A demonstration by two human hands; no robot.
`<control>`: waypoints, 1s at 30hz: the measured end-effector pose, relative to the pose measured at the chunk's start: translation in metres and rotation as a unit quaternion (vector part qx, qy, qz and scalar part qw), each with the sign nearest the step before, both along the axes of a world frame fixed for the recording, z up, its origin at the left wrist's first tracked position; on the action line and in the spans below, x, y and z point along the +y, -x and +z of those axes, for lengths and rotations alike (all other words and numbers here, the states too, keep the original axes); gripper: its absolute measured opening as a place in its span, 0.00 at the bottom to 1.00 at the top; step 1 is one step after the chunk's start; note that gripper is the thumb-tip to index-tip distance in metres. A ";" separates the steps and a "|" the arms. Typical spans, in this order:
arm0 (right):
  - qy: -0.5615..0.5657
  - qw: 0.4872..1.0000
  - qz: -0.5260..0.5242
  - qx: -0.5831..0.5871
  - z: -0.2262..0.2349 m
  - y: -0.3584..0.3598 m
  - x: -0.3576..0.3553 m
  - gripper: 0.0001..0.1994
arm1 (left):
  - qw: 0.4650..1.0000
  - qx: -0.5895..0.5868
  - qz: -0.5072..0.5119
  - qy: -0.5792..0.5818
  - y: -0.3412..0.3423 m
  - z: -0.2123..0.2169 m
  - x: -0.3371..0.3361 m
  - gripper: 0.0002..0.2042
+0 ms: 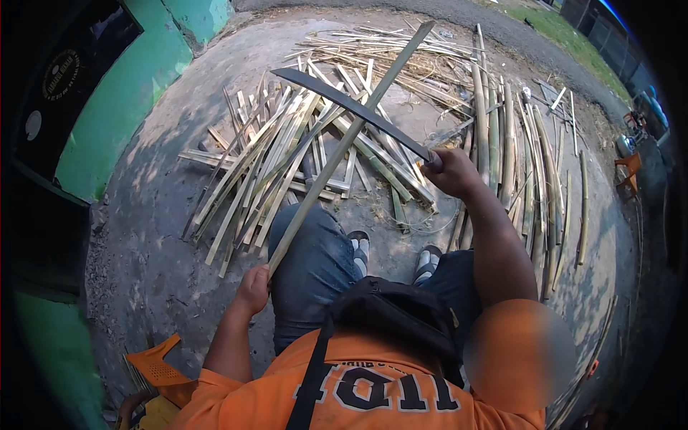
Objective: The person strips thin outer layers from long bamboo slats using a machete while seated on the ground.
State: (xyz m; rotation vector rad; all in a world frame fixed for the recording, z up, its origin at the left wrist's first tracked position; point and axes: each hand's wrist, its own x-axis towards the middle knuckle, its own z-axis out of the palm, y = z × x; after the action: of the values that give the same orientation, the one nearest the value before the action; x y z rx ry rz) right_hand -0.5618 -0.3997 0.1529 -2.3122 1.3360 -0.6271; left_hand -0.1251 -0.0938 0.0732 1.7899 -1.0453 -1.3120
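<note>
My left hand (254, 288) is closed round the lower end of a long split bamboo strip (315, 192), which slants up and away to the right past my left knee. My right hand (454, 173) grips the handle of a machete (342, 100), held out ahead of me. Its long dark blade points to the far left and crosses the strip, apparently on the near side of it; whether the two touch I cannot tell. Beyond my knees lies a heap of split bamboo strips (287, 165), pale on their cut faces.
Whole bamboo poles (494, 136) lie lengthwise on the right. Thinner strips (401, 54) are scattered at the far side. A green wall (136, 93) stands on the left. An orange chair (161, 365) is at the lower left, and another orange chair (628, 175) stands far right.
</note>
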 end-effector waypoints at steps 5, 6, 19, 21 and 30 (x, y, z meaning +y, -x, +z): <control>0.096 0.987 0.105 0.080 0.002 -0.021 0.004 0.08 | 1.000 -0.015 -0.005 -0.001 0.001 0.003 -0.002 0.21; 0.114 0.986 0.092 0.084 0.001 -0.022 0.001 0.08 | 1.000 -0.025 -0.009 -0.004 -0.001 0.003 -0.001 0.21; -0.033 0.975 -0.199 -0.094 -0.019 0.039 -0.025 0.16 | 0.999 -0.046 -0.009 -0.023 0.001 0.010 -0.004 0.21; -0.002 0.981 -0.173 -0.086 -0.016 0.036 -0.022 0.15 | 1.000 0.007 -0.002 -0.018 -0.002 0.004 -0.004 0.21; -0.003 0.993 -0.117 -0.031 -0.004 0.018 -0.022 0.13 | 1.000 0.010 -0.004 -0.014 0.001 0.015 -0.004 0.21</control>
State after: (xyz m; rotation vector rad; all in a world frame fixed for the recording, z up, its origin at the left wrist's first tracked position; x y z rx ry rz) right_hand -0.5801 -0.4217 0.1493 -2.1298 1.5914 -0.7600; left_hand -0.1261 -0.0977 0.0879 1.7912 -1.0285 -1.3521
